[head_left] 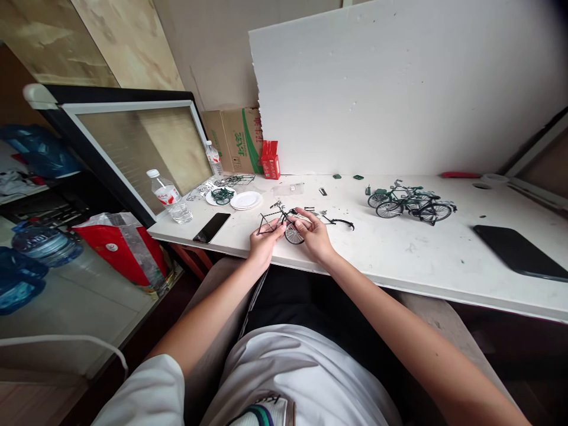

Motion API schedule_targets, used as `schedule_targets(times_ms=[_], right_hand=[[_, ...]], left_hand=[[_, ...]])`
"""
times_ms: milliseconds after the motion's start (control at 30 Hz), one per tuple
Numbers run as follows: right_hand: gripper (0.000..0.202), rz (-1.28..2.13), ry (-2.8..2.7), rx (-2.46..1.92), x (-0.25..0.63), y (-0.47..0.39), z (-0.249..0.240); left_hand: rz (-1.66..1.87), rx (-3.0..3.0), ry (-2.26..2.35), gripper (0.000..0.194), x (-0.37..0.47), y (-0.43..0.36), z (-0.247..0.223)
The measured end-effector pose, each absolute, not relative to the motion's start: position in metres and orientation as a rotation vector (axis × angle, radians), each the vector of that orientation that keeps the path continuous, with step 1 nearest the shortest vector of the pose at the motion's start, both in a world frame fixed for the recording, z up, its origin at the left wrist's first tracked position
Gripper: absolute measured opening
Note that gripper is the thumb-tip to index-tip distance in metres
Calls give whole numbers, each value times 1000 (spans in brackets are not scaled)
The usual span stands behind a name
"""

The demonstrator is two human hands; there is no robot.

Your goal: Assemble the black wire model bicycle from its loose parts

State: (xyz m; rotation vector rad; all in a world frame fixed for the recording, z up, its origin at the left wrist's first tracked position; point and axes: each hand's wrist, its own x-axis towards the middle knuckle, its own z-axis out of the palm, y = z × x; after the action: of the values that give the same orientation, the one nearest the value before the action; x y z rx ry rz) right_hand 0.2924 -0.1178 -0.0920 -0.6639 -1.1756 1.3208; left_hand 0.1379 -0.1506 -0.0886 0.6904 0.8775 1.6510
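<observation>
Single head-worn view: looks forward and down, from close above white table (399, 248).

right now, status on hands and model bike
Left hand holding model bike; right hand at its wheel. Curved black part on tabletop, beside right hand.

White short-sleeved shirt (302, 367), dark lettering (271, 400) and curved blue-green band (262, 414) on shirt's front; left sleeve (144, 387) plain white; black trousers (293, 299) past shirt's hem, thin white stripes (256, 299) beyond shirt's left side; left hand (262, 244), right hand (317, 238) bare
</observation>
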Motion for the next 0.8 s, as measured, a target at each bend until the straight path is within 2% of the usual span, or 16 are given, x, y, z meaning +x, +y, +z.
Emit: schedule_targets(times_ms=[100, 467, 800], right_hand=[[79, 1275, -1174, -660, 292, -120, -90], [64, 1233, -1062, -627, 290, -127, -80], [67, 1248, -1074, -637, 287, -127, -80]], left_hand=[[1661, 700, 884, 51, 139, -153, -87], [1582, 749, 922, 48, 136, -156, -84], [1607, 774, 912, 53, 136, -154, -90]])
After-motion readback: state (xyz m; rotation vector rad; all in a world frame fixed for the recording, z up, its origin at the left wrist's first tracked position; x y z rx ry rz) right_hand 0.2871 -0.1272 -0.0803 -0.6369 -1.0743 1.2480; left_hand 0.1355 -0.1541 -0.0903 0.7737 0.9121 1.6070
